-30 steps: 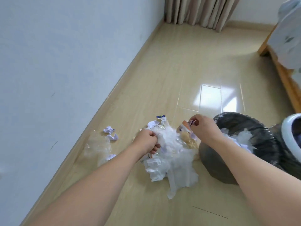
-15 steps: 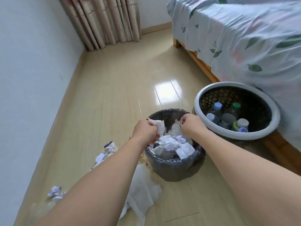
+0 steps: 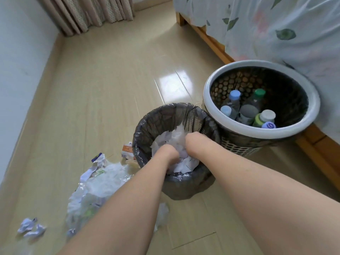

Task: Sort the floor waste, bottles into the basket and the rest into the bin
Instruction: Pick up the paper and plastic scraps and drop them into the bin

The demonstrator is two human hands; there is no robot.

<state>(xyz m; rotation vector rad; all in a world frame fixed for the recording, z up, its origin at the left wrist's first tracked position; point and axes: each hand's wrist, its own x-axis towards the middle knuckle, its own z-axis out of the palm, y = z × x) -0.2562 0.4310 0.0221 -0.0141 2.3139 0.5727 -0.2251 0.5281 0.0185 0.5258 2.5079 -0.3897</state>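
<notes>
Nearest the camera, 2 bare forearms reach forward and down. To their left a loose heap of white tissue and clear plastic [image 3: 95, 184] lies on the floor [image 3: 103, 85], with 2 small crumpled paper balls [image 3: 30, 229] well apart from it toward the wall, and a small orange-and-white carton [image 3: 127, 150] touching the outside of the bin.

A second ago both hands were gathering scraps from that heap; half a second ago they held the bundle over the rim. Now the left hand [image 3: 168, 153] and right hand [image 3: 196, 144] are sunk in the bin [image 3: 147, 124], a black-lined container standing just beside the basket. Their fingers are buried in the white paper and tissue [image 3: 176, 138] that fills the bin, so I cannot tell whether they grip it or have let go. My reading is that this load is being pressed down or released, which settles one more batch of non-bottle waste.

The bin looks well filled with paper. Beyond it, the basket [image 3: 301, 100], a white-rimmed mesh tub against the bed [image 3: 276, 24], holds about 6 capped bottles [image 3: 248, 112] standing upright: blue, green, grey and white tops show. No bottle is plainly visible on the floor, so what seems left is the heap, the carton and the 2 balls, all for the bin.
</notes>
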